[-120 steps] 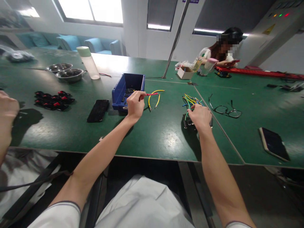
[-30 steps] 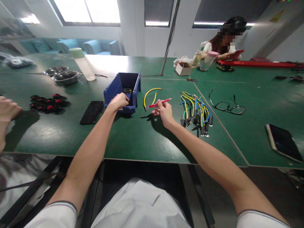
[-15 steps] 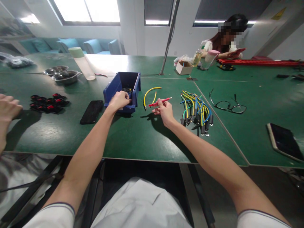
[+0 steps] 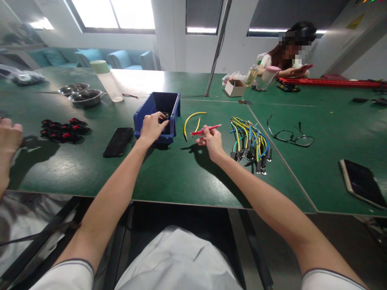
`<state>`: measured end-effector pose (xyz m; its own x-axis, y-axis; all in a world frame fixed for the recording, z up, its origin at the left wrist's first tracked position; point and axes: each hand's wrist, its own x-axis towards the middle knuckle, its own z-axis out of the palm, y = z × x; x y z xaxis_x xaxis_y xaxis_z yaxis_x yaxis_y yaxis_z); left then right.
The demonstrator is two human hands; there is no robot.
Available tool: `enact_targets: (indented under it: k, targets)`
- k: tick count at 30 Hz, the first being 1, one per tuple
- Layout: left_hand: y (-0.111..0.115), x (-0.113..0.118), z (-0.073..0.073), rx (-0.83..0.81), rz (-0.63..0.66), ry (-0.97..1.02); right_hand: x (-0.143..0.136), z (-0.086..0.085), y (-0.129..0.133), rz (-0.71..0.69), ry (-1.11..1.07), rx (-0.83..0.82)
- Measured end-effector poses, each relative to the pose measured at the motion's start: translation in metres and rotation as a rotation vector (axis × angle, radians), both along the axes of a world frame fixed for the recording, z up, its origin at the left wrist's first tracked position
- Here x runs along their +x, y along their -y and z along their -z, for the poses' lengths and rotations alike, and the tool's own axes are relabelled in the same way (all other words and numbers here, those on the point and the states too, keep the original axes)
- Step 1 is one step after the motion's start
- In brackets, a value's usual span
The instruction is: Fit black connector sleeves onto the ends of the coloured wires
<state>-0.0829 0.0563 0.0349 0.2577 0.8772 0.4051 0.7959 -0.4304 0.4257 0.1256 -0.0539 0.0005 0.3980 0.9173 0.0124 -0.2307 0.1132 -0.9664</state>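
My left hand [image 4: 153,128] reaches over the front of the blue bin [image 4: 145,108], its fingers pinched at a small dark part inside; what exactly they grip is too small to name. Held in my right hand [image 4: 211,141] is a thin red screwdriver-like tool [image 4: 214,127], its tip pointing left above the table. Just beyond that tip, a curved yellow cable [image 4: 188,121] and a shorter yellow piece lie on the green table. Right of my right hand rests a bundle of yellow, blue and green cables [image 4: 249,137] with black ends.
Left lie a black phone [image 4: 118,142], black-and-red parts [image 4: 65,131], metal bowls [image 4: 86,98] and a bottle [image 4: 107,82]. Right are glasses [image 4: 292,137] and another phone [image 4: 363,181]. A pole [image 4: 216,52] stands behind. Another person's hand is at far left; a person sits across.
My left hand has risen slightly within the bin, and its fingers show more clearly. My right hand with the red tool has shifted slightly right. The view has moved a little.
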Motion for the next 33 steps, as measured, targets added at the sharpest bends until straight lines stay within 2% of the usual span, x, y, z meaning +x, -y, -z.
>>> enact_targets:
  k: [6,18,24,33]
  targets:
    - [0.003,0.001,-0.001,0.063,-0.011,0.077,0.001,0.000,-0.001,0.012,-0.007,0.018]
    - [0.023,0.011,-0.010,0.235,-0.020,0.281,0.003,-0.001,-0.001,0.033,0.003,0.005]
    - [0.034,0.015,-0.015,0.322,-0.018,0.317,0.003,-0.005,0.000,0.047,-0.012,-0.006]
    - [0.058,0.035,-0.008,0.315,0.118,0.295,0.007,-0.003,-0.003,0.092,-0.037,0.004]
